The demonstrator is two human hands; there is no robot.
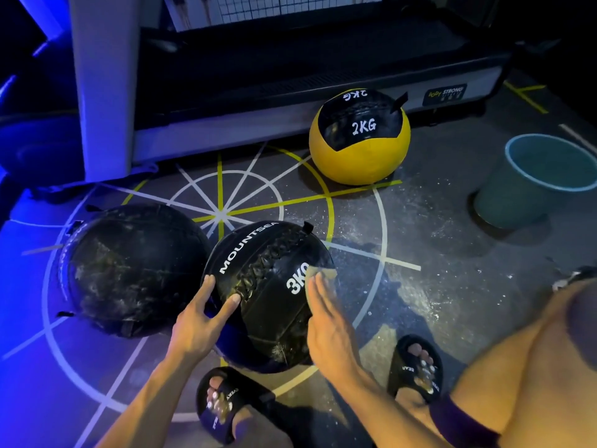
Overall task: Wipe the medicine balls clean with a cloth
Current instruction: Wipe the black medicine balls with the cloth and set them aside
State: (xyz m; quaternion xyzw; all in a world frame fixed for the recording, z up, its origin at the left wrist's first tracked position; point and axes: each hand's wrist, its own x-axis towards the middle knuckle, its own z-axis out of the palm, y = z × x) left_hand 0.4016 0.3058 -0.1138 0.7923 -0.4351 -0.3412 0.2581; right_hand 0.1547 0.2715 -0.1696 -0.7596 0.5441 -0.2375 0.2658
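Observation:
A black 3KG medicine ball (268,286) marked MOUNTSEA sits on the floor between my feet. My left hand (202,318) rests on its left side with fingers spread and straight. My right hand (326,321) presses a small yellowish cloth (318,274) flat against the ball's right side, over the end of the 3KG label. A larger, dusty black ball (129,270) lies touching it on the left. A yellow and black 2KG ball (358,137) stands farther back by the treadmill.
A treadmill base (290,88) runs across the back, its grey upright (103,76) at the left. A teal bucket (533,179) stands at the right. The marked floor (403,253) around is dusty. My sandalled feet (226,402) flank the ball.

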